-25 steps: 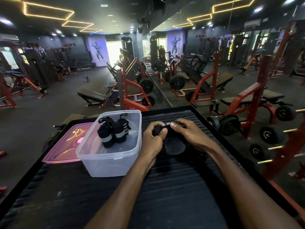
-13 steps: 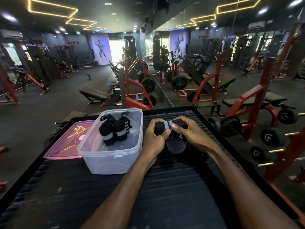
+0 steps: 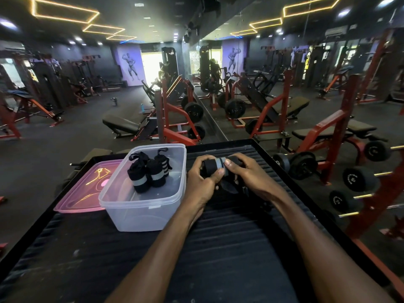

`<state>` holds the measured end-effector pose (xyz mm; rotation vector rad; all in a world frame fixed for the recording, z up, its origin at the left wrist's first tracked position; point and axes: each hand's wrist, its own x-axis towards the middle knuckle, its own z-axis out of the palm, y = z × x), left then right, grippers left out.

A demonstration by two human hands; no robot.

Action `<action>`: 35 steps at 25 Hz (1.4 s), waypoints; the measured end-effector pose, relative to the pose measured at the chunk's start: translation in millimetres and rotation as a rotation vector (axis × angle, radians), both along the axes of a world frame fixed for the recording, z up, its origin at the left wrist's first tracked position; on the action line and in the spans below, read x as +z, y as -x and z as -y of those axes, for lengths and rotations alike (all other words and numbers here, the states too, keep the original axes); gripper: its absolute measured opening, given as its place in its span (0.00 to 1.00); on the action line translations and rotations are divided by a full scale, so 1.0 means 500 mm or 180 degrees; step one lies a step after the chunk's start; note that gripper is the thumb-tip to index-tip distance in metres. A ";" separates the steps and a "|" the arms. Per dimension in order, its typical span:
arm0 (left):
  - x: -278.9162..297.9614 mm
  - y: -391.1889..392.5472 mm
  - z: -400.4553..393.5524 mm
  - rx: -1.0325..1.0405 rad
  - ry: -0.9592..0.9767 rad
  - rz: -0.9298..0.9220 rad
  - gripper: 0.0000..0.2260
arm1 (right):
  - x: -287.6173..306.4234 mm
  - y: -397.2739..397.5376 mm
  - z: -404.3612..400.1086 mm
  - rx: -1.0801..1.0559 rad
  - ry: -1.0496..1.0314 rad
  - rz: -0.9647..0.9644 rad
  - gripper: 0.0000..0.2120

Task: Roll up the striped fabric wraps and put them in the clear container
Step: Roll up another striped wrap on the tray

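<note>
I hold a black fabric wrap with a grey stripe [image 3: 215, 166] as a tight roll between both hands, just above the black ribbed tray surface [image 3: 229, 248]. My left hand [image 3: 200, 179] grips its left end, thumb over the stripe. My right hand [image 3: 247, 173] grips the right end. A loose black tail [image 3: 229, 186] hangs below the roll. To the left stands the clear container [image 3: 140, 211], with three rolled striped wraps [image 3: 148, 171] upright inside it.
A pink translucent lid [image 3: 87, 189] lies flat left of the container. The tray's raised rim [image 3: 273, 154] runs along the right and far sides. Beyond it are a dumbbell rack [image 3: 358, 178], red benches and a mirror wall.
Both hands have lifted the roll a little and turned it, so the grey stripe now shows on top. The container and lid have not moved.
</note>
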<state>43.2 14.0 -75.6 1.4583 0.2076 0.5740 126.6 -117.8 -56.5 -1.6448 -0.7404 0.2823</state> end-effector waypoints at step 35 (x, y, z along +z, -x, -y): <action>0.005 0.008 0.000 -0.0292 0.0260 -0.0099 0.12 | -0.004 -0.001 -0.001 0.0167 -0.0644 -0.0321 0.11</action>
